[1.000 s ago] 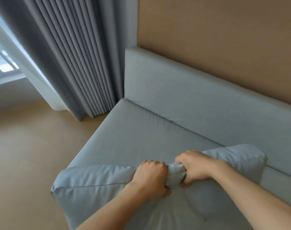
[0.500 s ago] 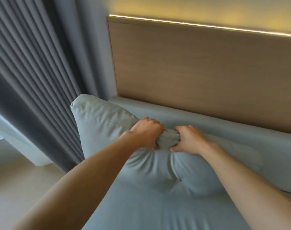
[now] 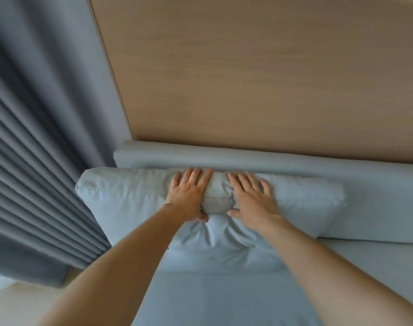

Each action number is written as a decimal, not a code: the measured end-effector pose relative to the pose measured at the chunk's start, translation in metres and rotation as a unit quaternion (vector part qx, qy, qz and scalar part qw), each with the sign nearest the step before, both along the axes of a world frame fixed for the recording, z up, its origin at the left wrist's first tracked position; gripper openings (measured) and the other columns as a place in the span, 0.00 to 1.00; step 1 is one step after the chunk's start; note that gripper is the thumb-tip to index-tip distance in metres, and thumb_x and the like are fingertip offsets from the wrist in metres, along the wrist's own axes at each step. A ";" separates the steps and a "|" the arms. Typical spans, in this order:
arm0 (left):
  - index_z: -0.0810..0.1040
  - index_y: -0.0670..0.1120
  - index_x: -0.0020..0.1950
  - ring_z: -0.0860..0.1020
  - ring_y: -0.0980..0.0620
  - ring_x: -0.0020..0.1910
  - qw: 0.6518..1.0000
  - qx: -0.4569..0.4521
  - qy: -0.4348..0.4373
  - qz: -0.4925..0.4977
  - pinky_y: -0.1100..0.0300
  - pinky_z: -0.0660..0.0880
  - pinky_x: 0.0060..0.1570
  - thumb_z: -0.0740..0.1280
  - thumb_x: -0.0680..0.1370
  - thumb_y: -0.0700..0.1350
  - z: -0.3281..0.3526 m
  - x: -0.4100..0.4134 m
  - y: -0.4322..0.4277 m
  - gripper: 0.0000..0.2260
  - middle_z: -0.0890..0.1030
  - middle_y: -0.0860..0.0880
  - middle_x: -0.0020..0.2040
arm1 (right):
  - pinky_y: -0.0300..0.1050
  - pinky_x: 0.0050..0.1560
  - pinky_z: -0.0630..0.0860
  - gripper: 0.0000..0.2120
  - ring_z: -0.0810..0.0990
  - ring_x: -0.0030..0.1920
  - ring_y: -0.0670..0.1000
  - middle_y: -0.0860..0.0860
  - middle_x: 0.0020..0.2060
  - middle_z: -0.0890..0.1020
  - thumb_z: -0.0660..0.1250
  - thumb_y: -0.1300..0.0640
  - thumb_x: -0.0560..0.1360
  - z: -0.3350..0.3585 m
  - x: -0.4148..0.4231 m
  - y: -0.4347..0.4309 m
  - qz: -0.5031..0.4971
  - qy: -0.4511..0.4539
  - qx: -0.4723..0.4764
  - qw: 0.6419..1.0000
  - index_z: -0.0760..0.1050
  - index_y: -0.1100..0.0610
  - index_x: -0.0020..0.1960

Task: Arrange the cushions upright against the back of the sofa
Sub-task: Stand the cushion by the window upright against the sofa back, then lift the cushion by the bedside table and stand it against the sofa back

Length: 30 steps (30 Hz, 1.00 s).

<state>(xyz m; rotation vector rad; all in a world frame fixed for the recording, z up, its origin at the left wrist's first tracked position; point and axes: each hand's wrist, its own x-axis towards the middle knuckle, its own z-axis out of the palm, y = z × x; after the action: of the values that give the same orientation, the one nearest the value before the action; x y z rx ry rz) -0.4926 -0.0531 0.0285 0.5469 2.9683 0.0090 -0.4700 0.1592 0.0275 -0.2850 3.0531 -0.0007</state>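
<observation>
Both hands are now lying flat with fingers (image 3: 244, 182) spread wide, where half a second ago they were bunched into fists gripping a fold of fabric between them; nothing is being gripped any more, only pressed. The left hand (image 3: 189, 196) is resting palm-down on the top edge of the cushion (image 3: 130, 203), its fingertips reaching the seam where the cushion meets the sofa back (image 3: 294, 161), its thumb tucked under at the front face. The right hand (image 3: 252, 201) is lying just beside it, apart by a narrow ridge of fabric that is bulging up between the two palms, thumb pointing toward the left hand. Below the hands the cover is puckering into radiating creases. The cushion is standing upright on the seat (image 3: 224, 300), leaning against the sofa back at the sofa's left end, its top sitting slightly lower than the back's rounded rim. Behind the sofa a wooden wall panel (image 3: 259, 74) is rising, and grey pleated curtains (image 3: 36, 172) are hanging to the left, near the cushion's corner.
</observation>
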 end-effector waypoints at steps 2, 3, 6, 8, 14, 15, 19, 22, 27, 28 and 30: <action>0.33 0.54 0.81 0.45 0.44 0.82 1.000 0.008 -0.022 -0.001 0.40 0.46 0.78 0.79 0.61 0.67 0.004 -0.009 0.001 0.67 0.48 0.45 0.83 | 0.59 0.77 0.46 0.53 0.44 0.82 0.52 0.48 0.83 0.50 0.71 0.34 0.72 0.006 -0.007 0.007 0.011 -0.023 -0.012 1.000 0.39 0.45 0.82; 0.33 0.54 0.81 0.44 0.45 0.82 0.999 0.009 -0.031 0.000 0.40 0.45 0.78 0.79 0.60 0.67 0.005 -0.011 0.001 0.67 0.47 0.46 0.83 | 0.58 0.77 0.45 0.54 0.43 0.82 0.51 0.48 0.83 0.48 0.70 0.33 0.72 0.011 -0.008 0.010 0.012 -0.037 -0.018 0.999 0.38 0.45 0.82; 0.32 0.55 0.81 0.42 0.46 0.82 0.999 0.005 -0.051 0.011 0.41 0.44 0.78 0.79 0.61 0.66 0.009 -0.007 0.001 0.67 0.45 0.46 0.84 | 0.55 0.78 0.42 0.55 0.39 0.81 0.49 0.48 0.83 0.43 0.69 0.32 0.71 0.018 0.006 0.013 0.004 -0.042 -0.032 0.999 0.37 0.48 0.82; 0.32 0.53 0.81 0.43 0.45 0.82 0.997 -0.012 -0.066 0.025 0.41 0.45 0.78 0.79 0.62 0.65 0.017 -0.001 0.007 0.66 0.44 0.46 0.84 | 0.55 0.79 0.41 0.56 0.37 0.81 0.48 0.47 0.83 0.41 0.68 0.32 0.71 0.020 0.030 0.020 -0.009 -0.034 -0.045 0.998 0.37 0.50 0.83; 0.36 0.46 0.82 0.39 0.45 0.82 0.995 0.033 -0.099 -0.008 0.42 0.42 0.78 0.75 0.72 0.60 0.076 0.060 0.100 0.57 0.41 0.44 0.83 | 0.49 0.76 0.46 0.47 0.41 0.81 0.46 0.46 0.82 0.42 0.66 0.39 0.77 0.029 0.159 0.081 -0.125 0.051 -0.167 0.977 0.42 0.53 0.83; 0.39 0.45 0.83 0.41 0.47 0.82 0.993 0.060 -0.097 -0.039 0.44 0.43 0.78 0.73 0.73 0.60 0.085 0.080 0.129 0.53 0.44 0.45 0.84 | 0.49 0.76 0.49 0.45 0.43 0.81 0.47 0.46 0.82 0.44 0.66 0.40 0.77 0.030 0.188 0.099 -0.160 0.054 -0.180 0.969 0.45 0.53 0.83; 0.52 0.41 0.82 0.57 0.46 0.80 0.967 0.136 -0.147 -0.158 0.50 0.52 0.77 0.67 0.77 0.59 0.117 0.182 0.256 0.42 0.59 0.44 0.81 | 0.51 0.79 0.48 0.42 0.43 0.81 0.47 0.42 0.78 0.39 0.62 0.42 0.80 0.039 0.320 0.181 -0.298 0.011 -0.159 0.941 0.40 0.51 0.83; 0.56 0.42 0.81 0.63 0.45 0.77 0.943 0.144 -0.187 -0.234 0.51 0.56 0.74 0.65 0.79 0.58 0.136 0.268 0.349 0.37 0.63 0.44 0.79 | 0.50 0.77 0.48 0.42 0.46 0.82 0.49 0.44 0.81 0.43 0.63 0.41 0.80 0.053 0.422 0.243 -0.394 0.003 -0.146 0.908 0.42 0.53 0.83; 0.61 0.41 0.78 0.68 0.45 0.73 0.905 0.126 -0.231 -0.335 0.49 0.59 0.73 0.65 0.78 0.57 0.154 0.419 0.476 0.33 0.70 0.44 0.74 | 0.53 0.77 0.54 0.44 0.49 0.82 0.49 0.49 0.83 0.52 0.65 0.40 0.78 0.079 0.581 0.347 -0.529 -0.004 -0.128 0.839 0.45 0.53 0.83; 0.63 0.41 0.77 0.69 0.45 0.72 0.900 0.119 -0.238 -0.345 0.49 0.60 0.72 0.65 0.78 0.57 0.155 0.449 0.497 0.32 0.71 0.44 0.73 | 0.53 0.77 0.54 0.44 0.49 0.81 0.49 0.48 0.83 0.51 0.65 0.40 0.78 0.080 0.610 0.366 -0.546 -0.008 -0.130 0.828 0.45 0.53 0.83; 0.66 0.42 0.72 0.71 0.45 0.69 0.895 0.105 -0.245 -0.357 0.48 0.64 0.69 0.65 0.78 0.56 0.148 0.504 0.538 0.28 0.73 0.44 0.69 | 0.53 0.77 0.54 0.44 0.48 0.81 0.47 0.48 0.83 0.50 0.65 0.39 0.78 0.076 0.664 0.403 -0.573 -0.018 -0.131 0.809 0.44 0.53 0.83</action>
<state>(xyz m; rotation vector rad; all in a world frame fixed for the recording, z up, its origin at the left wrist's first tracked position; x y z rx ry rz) 0.0114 0.4846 0.1760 1.3920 2.1444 0.3436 0.1944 0.5618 0.1038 1.5048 2.6344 -0.4709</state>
